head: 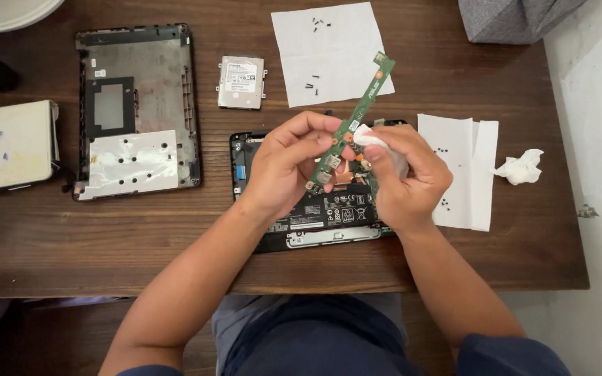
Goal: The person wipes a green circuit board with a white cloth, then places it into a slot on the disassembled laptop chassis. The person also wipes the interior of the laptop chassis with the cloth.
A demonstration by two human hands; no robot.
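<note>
Left hand (288, 167) clamped on the lower half of a long, narrow green circuit board (354, 120), thumb and fingertips pinching its edges. Board held tilted above the tabletop, top end pointing to 1 o'clock, bottom end with its metal ports near the left palm. Right hand (404, 177) closed around a small wad of white tissue (368, 137), pressing it against the board's middle from the 3 o'clock side.

Directly beneath both hands, an opened black laptop base (315, 216) lying flat on the dark brown wooden tabletop (50, 251), labelled black battery showing towards 6 o'clock. At 9 o'clock from the hands, well apart, a detached dark grey laptop bottom cover (137, 111) with a silver foil patch. At 11 o'clock, a small silver rectangular hard drive (241, 82). At 12 o'clock, a white paper sheet (329, 52) carrying tiny black screws (313, 85), count hard to make out. At 3 o'clock, just beside the right hand, a folded white paper towel (465, 174) with more small dark specks, probably screws. Further out at 3 o'clock, a crumpled white tissue ball (522, 167). At the far 9 o'clock edge, a cream-coloured box (8, 146).
</note>
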